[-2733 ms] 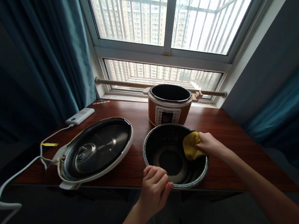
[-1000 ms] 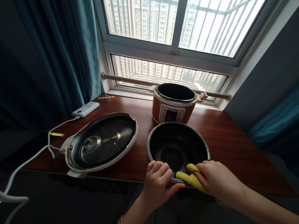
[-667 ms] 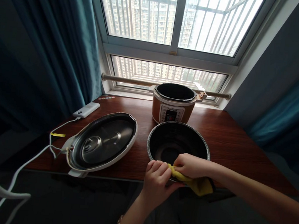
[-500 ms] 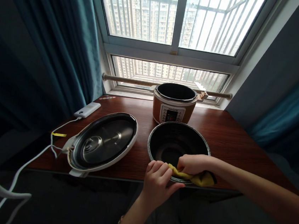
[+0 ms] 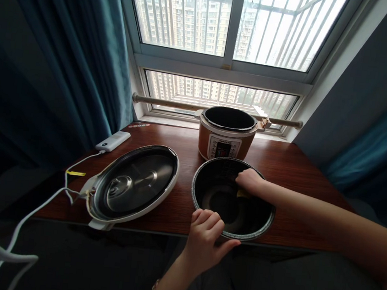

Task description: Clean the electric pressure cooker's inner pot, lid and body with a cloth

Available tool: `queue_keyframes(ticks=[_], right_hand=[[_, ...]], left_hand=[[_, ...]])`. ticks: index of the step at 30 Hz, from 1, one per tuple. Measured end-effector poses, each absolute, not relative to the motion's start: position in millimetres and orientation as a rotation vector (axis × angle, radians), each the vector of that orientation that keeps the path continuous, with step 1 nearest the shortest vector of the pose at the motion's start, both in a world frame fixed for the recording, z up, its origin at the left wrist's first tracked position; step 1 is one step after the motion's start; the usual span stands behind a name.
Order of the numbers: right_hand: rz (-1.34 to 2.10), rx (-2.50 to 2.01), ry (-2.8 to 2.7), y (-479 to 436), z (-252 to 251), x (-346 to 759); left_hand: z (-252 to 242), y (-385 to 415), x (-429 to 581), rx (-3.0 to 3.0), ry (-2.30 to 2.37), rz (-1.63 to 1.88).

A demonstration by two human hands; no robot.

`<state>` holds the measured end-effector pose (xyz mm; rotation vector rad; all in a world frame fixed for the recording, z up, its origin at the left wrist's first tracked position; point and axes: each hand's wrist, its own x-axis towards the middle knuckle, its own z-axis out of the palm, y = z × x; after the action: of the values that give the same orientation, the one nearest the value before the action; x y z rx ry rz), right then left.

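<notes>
A black inner pot (image 5: 215, 202) with a silvery rim stands near the table's front edge. My left hand (image 5: 206, 236) grips its near rim, fingers curled over the edge and thumb along the outside. Inside the pot, toward the far right wall, my right hand (image 5: 250, 181) is closed around a yellow cloth (image 5: 243, 193). Most of the cloth is hidden by that hand and forearm. Just behind the pot sits the brown and cream electric cooker (image 5: 227, 137), lidless, its control panel facing me.
To the left lies the cooker's round lid (image 5: 137, 180), inner side up. A white power bank (image 5: 113, 141) with a white cable (image 5: 21, 226) rests farther left on the reddish-brown table (image 5: 301, 175). A rod (image 5: 170, 103) crosses before the window.
My right hand has moved from the near rim deeper into the pot, toward its far right wall, taking the yellow cloth along. My left hand stays on the near rim.
</notes>
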<state>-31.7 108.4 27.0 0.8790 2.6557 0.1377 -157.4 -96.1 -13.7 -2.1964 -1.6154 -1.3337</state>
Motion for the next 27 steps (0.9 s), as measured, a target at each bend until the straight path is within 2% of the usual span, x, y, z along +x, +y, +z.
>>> queue_keyframes(ticks=[4,8,10,13,17,20,27], right_hand=[[0.325,0.628,2.790,127.7,36.2,-45.3],[0.681,0.100,2.947,140.7,37.6,-54.8],[0.745,-0.045,2.953,145.7,35.4,-57.3],[0.556,0.035,2.898,149.1,29.8,-57.8],[0.130,0.503,2.696,140.9,17.7,-53.5],[0.027,0.703,2.533,127.7,6.4,-47.1],[-0.422,0.744,2.062,94.7,-6.5,-37.9]], left_hand=[[-12.7,-96.2,-157.2,-2.207,-1.619,-1.354],[-12.7,-96.1,-157.4,-2.205,-1.612,-1.351],[-13.5,-95.9,-157.8,-2.200,-1.609,-1.344],[-15.3,-95.5,-158.2,-2.186,-1.606,-1.334],[-17.0,-94.7,-158.4,-2.164,-1.589,-1.323],[-17.6,-94.4,-158.7,-2.152,-1.584,-1.304],[-18.6,-94.2,-159.1,-2.136,-1.582,-1.286]])
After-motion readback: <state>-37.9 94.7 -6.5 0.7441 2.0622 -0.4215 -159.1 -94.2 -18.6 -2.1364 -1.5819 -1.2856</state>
